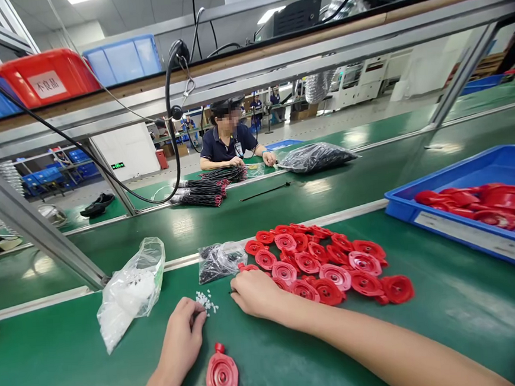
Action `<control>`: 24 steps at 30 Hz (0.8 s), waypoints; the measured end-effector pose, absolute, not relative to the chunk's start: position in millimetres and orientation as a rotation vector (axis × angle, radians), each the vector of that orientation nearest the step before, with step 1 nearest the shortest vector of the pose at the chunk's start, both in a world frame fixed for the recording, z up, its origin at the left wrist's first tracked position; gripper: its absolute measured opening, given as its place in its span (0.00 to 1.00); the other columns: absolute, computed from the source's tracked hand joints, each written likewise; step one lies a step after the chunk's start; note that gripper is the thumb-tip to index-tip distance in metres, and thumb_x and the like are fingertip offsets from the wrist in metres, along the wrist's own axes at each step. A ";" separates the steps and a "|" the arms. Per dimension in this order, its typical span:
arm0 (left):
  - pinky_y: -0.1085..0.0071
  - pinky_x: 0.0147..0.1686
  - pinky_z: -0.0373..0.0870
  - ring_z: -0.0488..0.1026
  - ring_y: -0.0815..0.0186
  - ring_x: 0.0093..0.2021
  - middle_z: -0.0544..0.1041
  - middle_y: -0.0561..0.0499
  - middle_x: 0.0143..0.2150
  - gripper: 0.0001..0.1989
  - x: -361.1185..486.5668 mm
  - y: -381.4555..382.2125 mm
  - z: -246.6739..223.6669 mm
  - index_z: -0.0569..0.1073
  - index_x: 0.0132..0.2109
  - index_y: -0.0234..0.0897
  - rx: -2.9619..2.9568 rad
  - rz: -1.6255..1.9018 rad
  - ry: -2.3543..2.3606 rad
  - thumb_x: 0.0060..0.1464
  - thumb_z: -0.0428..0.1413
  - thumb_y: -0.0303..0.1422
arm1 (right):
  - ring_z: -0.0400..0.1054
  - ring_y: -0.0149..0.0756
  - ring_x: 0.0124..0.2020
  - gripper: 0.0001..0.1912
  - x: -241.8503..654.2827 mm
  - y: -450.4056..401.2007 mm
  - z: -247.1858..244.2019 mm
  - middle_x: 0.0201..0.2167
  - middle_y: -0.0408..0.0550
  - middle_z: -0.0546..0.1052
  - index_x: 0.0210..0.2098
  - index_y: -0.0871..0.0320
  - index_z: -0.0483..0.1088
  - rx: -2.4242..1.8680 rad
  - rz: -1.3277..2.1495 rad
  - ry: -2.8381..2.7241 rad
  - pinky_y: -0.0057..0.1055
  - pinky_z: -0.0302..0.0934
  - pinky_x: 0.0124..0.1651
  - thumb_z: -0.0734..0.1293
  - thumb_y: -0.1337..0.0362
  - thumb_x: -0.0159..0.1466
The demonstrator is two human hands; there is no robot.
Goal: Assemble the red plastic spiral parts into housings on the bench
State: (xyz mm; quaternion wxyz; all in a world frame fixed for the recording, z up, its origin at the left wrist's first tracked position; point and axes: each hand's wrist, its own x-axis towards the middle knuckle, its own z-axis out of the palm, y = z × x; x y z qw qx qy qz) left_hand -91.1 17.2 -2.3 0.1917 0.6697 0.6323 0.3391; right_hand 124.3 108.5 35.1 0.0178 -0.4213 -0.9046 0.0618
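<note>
My left hand (183,335) is closed, thumb and fingertips together at the edge of a small pile of white plastic bits (209,302). Whatever is between those fingertips is hidden. My right hand (255,293) is curled beside the cluster of red round plastic parts (307,263); a tiny dark tip shows at its fingers, too small to name. One red part (222,376) lies by itself on the green surface, its ringed face up, nearer to me than both hands. A clear bag of small black pieces (218,261) rests just beyond the hands.
A clear bag with white pieces (131,292) lies on the left. At right stands a blue tray (475,238) holding more red parts. Across the bench a person (226,139) sits by bundled black wires (201,192) and a dark plastic bag (317,157). A black cable (172,122) hangs down.
</note>
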 end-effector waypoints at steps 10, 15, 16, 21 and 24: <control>0.66 0.36 0.64 0.71 0.58 0.35 0.74 0.49 0.36 0.08 -89.4 18.4 -4.0 0.74 0.34 0.41 1.979 0.885 1.778 0.64 0.56 0.34 | 0.79 0.49 0.37 0.09 119.4 103.4 20.9 0.36 0.59 0.82 0.35 0.64 0.78 -1.175 0.193 -2.715 0.34 0.64 0.38 0.65 0.68 0.67; 0.64 0.40 0.65 0.73 0.57 0.38 0.74 0.47 0.37 0.13 -87.4 17.3 -4.9 0.74 0.33 0.40 2.032 0.770 1.807 0.67 0.50 0.33 | 0.76 0.38 0.34 0.06 107.8 88.1 2.2 0.35 0.47 0.81 0.37 0.58 0.76 -0.984 0.249 -2.566 0.29 0.59 0.33 0.66 0.67 0.67; 0.64 0.40 0.65 0.73 0.57 0.38 0.73 0.47 0.36 0.14 -86.6 17.2 -5.8 0.73 0.33 0.40 2.034 0.769 1.806 0.67 0.49 0.33 | 0.74 0.35 0.31 0.05 105.6 87.1 -3.8 0.33 0.46 0.80 0.36 0.58 0.76 -0.915 0.303 -2.489 0.28 0.58 0.32 0.66 0.68 0.66; 0.68 0.34 0.63 0.68 0.62 0.32 0.71 0.50 0.32 0.16 -80.3 18.7 -13.8 0.70 0.32 0.39 1.711 1.045 1.637 0.66 0.53 0.43 | 0.65 0.29 0.24 0.04 101.7 92.6 -24.6 0.25 0.42 0.73 0.32 0.59 0.72 -0.636 0.740 -2.008 0.24 0.57 0.29 0.66 0.68 0.64; 0.74 0.24 0.52 0.56 0.71 0.23 0.63 0.58 0.23 0.26 -74.7 18.9 -16.6 0.69 0.33 0.38 1.239 1.143 1.422 0.56 0.60 0.58 | 0.62 0.28 0.23 0.07 103.5 95.3 -24.1 0.26 0.41 0.71 0.34 0.59 0.72 -0.582 0.891 -1.931 0.24 0.55 0.27 0.65 0.64 0.67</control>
